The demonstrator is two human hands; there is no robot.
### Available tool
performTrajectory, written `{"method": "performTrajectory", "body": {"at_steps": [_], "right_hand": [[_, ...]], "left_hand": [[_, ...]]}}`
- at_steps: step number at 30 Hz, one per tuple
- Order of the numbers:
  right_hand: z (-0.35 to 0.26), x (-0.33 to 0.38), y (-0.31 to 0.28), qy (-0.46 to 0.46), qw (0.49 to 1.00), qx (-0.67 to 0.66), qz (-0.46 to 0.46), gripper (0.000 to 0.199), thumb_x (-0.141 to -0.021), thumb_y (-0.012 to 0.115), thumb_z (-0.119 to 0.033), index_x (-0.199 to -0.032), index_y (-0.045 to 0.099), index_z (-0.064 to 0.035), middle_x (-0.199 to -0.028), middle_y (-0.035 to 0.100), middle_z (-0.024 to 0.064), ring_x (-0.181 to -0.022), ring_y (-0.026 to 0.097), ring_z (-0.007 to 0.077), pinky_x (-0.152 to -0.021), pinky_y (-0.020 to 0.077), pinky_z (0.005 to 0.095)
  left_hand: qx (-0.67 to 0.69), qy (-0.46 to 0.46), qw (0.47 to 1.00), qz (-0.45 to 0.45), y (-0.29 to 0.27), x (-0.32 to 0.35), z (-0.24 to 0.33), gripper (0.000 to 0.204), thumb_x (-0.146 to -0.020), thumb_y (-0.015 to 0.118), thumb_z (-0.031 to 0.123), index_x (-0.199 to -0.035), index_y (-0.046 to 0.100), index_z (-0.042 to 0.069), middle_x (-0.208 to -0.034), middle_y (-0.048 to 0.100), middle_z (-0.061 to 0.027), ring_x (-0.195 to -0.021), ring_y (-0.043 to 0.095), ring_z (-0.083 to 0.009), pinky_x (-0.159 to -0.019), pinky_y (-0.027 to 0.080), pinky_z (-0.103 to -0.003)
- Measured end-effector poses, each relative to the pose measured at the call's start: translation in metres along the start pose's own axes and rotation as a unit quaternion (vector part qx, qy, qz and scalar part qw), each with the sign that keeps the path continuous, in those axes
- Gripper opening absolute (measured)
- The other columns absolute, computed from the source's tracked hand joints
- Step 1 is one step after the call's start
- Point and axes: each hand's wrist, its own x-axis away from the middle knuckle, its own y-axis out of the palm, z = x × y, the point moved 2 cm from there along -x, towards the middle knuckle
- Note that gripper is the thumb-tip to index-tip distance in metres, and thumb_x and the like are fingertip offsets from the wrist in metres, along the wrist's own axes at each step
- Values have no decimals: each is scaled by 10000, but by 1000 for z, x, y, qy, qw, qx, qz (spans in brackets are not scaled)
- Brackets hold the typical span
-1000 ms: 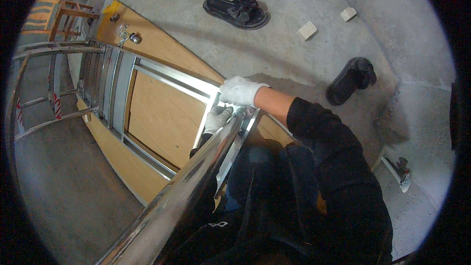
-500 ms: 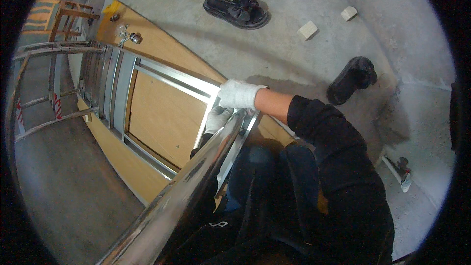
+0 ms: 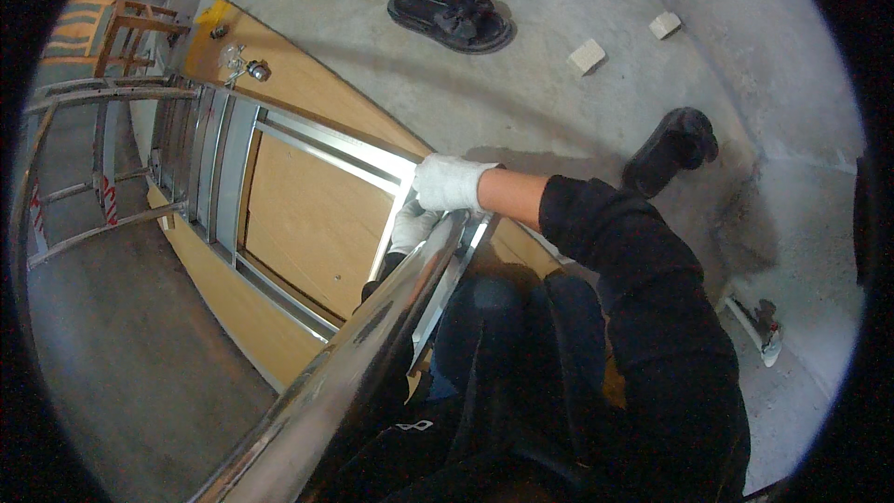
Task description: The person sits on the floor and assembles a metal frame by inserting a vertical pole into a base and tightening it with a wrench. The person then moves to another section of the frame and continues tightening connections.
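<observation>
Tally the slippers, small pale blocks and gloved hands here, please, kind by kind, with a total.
Black slippers: 2
Small off-white blocks: 2
Gloved hands: 2
Total: 6

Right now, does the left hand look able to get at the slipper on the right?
Probably not directly: the right arm crosses the way to that slipper, and the left hand sits beside the pipe.
</observation>
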Motion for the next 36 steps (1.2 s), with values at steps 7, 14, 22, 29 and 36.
{"method": "performTrajectory", "body": {"at_steps": [7,14,22,29,36], "right_hand": [[-6,8,10,24,999,36,26,141,-712,610,-162,-710,724,-79,-718,680,113,-703,679,271,-596,535,385],[3,-16,19,219,964,-148,-7,237,-753,578,-162,-909,711,-44,-921,680,172,-872,664,330,-740,525,422],[-5,21,36,403,801,-417,152,235,-707,583,-151,-887,652,-16,-896,641,224,-887,620,380,-790,479,436],[9,38,11,291,880,-324,192,243,-853,515,-207,-1026,613,-67,-911,641,203,-874,617,370,-785,467,477],[26,48,-4,306,908,-279,70,285,-829,532,-280,-1028,628,-100,-952,649,180,-904,623,356,-774,481,471]], "left_hand": [[-16,-17,1000,10,5,15,25,271,-820,659,52,-1064,604,-52,-993,664,-128,-893,628,-166,-760,508,-307],[-41,-18,999,12,10,11,39,285,-825,680,139,-1021,615,-58,-931,672,-137,-848,634,-179,-719,505,-307],[-116,-32,992,24,-7,-2,-5,374,-832,682,273,-996,640,-61,-895,680,-168,-812,642,-214,-731,492,-323],[-79,-48,996,9,-3,7,7,314,-850,659,215,-988,616,-64,-872,666,-146,-789,626,-190,-711,491,-306],[-45,-45,997,45,6,14,21,232,-847,672,138,-975,578,-32,-826,640,-98,-695,596,-141,-612,490,-269]]}}
